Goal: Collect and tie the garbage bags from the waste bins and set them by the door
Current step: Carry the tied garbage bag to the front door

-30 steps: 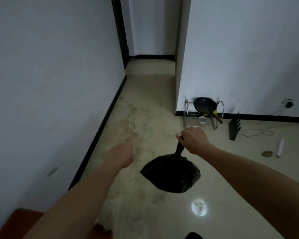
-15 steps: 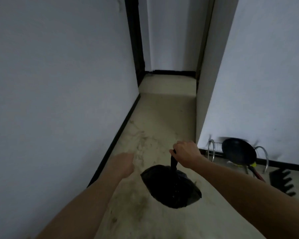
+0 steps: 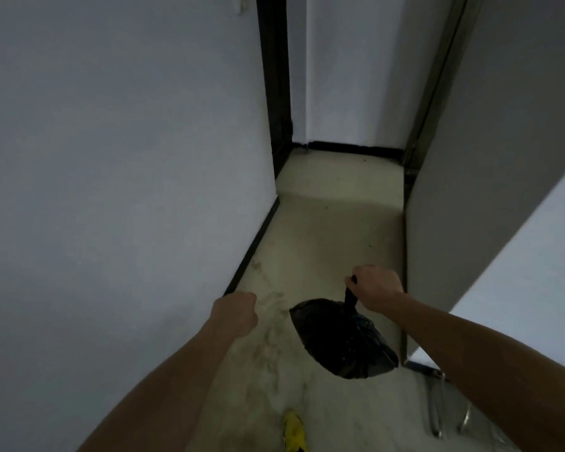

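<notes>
A black garbage bag (image 3: pixel 343 340) hangs in the air above the hallway floor, its neck twisted into a thin strand. My right hand (image 3: pixel 377 286) grips that strand from above. My left hand (image 3: pixel 237 313) swings at the left of the bag with its fingers curled under and holds nothing. Both forearms reach in from the bottom of the head view.
A narrow corridor runs ahead between a white wall (image 3: pixel 111 190) on the left and a wall corner (image 3: pixel 437 256) on the right. A dark door frame (image 3: pixel 274 93) stands at the far left end. A metal rack (image 3: pixel 437 412) and a yellow shoe (image 3: pixel 294 432) show at the bottom.
The view has advanced into the corridor and tilted up. The pan rack slid down to the bottom right edge. The bag stays hanging from my right hand.
</notes>
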### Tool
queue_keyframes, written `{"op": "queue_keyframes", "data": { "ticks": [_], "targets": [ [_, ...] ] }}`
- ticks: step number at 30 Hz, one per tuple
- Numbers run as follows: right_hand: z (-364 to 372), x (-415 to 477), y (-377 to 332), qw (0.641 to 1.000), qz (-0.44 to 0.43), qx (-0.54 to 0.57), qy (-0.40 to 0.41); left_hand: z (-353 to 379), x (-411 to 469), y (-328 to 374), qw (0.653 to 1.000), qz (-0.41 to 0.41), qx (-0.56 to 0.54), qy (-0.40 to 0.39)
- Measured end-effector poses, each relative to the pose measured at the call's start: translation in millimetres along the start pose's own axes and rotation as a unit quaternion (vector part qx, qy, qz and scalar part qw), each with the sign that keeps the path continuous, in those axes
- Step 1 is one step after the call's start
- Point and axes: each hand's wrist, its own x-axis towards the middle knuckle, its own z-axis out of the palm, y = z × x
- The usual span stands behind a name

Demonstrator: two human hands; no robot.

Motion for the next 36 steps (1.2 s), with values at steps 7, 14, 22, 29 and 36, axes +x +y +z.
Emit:
{"op": "queue_keyframes", "data": {
  "ticks": [7, 14, 22, 29, 36],
  "targets": [
    [-56.3, 188.0, 23.2, 0.998, 0.045, 0.034, 0.023, -94.5, 196.7, -18.7, 1.0, 0.025, 0.01, -0.002],
    [-68.6, 378.0, 55.8, 0.997, 0.045, 0.066, 0.003, -138.8, 387.3, -13.0, 0.999, 0.034, 0.03, -0.017],
    [-85.0, 595.7, 81.8, 0.989, -0.039, 0.13, -0.054, -190.2, 596.1, 13.4, 0.998, -0.056, -0.018, -0.039],
    [-115.2, 757.5, 105.5, 0.986, -0.057, 0.139, -0.076, -224.9, 718.6, 8.6, 0.987, -0.127, -0.072, -0.066],
    [-97.3, 927.2, 104.8, 0.982, -0.062, 0.118, -0.134, -226.5, 859.4, -20.7, 0.974, -0.173, -0.123, -0.081]
  ]
}}
